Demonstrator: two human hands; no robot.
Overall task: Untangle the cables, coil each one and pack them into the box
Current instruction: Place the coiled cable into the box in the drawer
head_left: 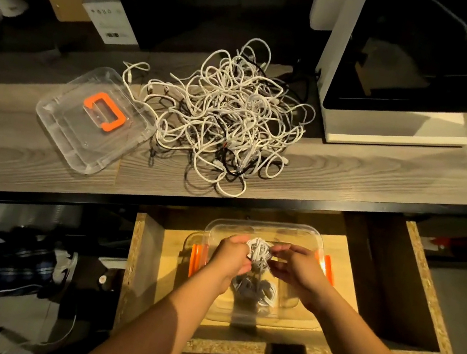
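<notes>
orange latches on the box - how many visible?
2: the left latch on one end of the box, the right latch on the other, beside the right hand. The arms may hide more.

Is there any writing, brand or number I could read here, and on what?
No text here is legible.
White carton: small marks and a barcode, too small and blurred to read.
Clear lid, box, cable pile: no lettering visible.

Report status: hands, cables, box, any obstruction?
Left hand and right hand gripping one coiled white cable over the open clear box. More coiled cables already inside. Large tangle on the desk, lid beside it. Nothing blocking the box.
</notes>
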